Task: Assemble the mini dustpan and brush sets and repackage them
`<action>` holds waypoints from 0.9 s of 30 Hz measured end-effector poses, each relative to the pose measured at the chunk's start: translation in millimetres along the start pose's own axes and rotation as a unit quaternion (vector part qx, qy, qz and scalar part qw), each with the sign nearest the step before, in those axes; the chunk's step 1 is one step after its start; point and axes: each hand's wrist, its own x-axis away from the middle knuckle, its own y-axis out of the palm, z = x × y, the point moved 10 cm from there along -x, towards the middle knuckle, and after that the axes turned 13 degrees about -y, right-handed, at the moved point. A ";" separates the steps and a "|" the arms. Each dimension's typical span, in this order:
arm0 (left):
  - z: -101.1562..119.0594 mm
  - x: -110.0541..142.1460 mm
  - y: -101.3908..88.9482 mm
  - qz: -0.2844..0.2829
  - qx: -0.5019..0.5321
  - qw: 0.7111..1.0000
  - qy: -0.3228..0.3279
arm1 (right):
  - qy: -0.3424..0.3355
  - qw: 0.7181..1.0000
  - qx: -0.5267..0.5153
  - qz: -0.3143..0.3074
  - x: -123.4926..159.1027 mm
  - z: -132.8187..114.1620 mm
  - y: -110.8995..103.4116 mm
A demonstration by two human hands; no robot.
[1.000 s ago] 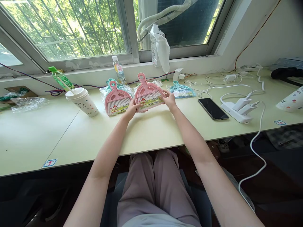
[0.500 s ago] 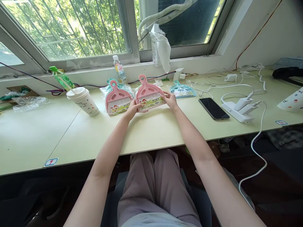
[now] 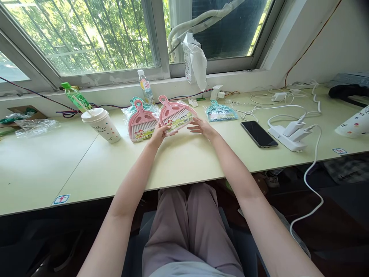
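Note:
My left hand point(image 3: 158, 133) grips the lower left corner of a pink dustpan-and-brush set point(image 3: 175, 114) wrapped in clear plastic, holding it tilted above the pale green table point(image 3: 184, 157). My right hand point(image 3: 203, 127) hovers just right of the set with its fingers spread, holding nothing. A second pink set point(image 3: 142, 122) lies on the table to the left, over a teal one. Another teal set point(image 3: 220, 111) lies to the right.
A lidded paper cup point(image 3: 100, 124) stands at the left and a water bottle point(image 3: 145, 86) by the window sill. A black phone point(image 3: 259, 133), a white power strip with chargers point(image 3: 291, 134) and loose white cables lie at the right. A white bag point(image 3: 196, 61) leans on the sill.
My right hand has let go of the pink set and opened. The set has swung left and tilted, held by my left hand alone.

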 end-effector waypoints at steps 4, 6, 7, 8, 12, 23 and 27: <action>-7.3 1.8 11.4 -0.035 -0.005 0.999 -0.027 | 0.039 0.999 -0.016 0.003 0.7 13.3 13.4; -11.4 2.9 20.1 -0.061 -0.009 0.997 -0.041 | 0.040 0.998 -0.031 0.035 0.2 11.0 10.8; -12.9 3.2 23.9 -0.073 -0.013 0.996 -0.046 | 0.038 0.997 -0.033 0.053 0.1 7.8 7.1; -14.6 3.1 27.0 -0.081 -0.017 0.995 -0.052 | 0.035 0.996 -0.032 0.071 0.1 3.7 1.9; -17.2 -1.5 25.1 -0.075 -0.024 0.994 -0.071 | 0.024 0.983 -0.022 0.179 3.2 -15.0 -38.7; -16.8 -5.7 0.9 0.004 -0.078 0.994 -0.082 | 0.068 0.822 0.084 0.560 72.1 -17.3 -194.5; -19.4 -2.5 8.6 -0.029 -0.103 0.990 -0.090 | 0.097 0.820 0.088 0.557 75.4 -6.7 -199.4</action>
